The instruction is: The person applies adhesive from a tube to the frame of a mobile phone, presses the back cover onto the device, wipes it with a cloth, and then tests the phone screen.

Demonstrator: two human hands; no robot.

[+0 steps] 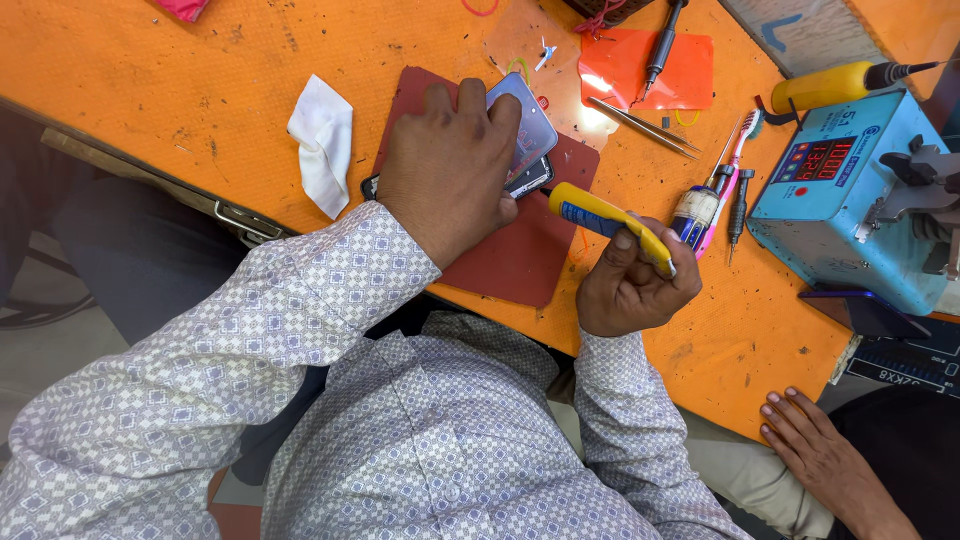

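Observation:
My left hand [447,170] presses down on a mobile phone [528,135] whose screen panel is lifted at an angle. The phone lies on a dark red mat [520,255] on the orange table [150,70]. My right hand [632,280] grips a yellow tube with a blue label [600,217], its tip pointing toward the phone's lower edge. Both sleeves are patterned white and grey.
A crumpled white cloth [323,140] lies left of the mat. Tweezers [640,125], a toothbrush [737,150], a small bottle [694,212] and a blue soldering station [840,190] stand to the right. Another person's hand [815,455] rests at the table's near right edge.

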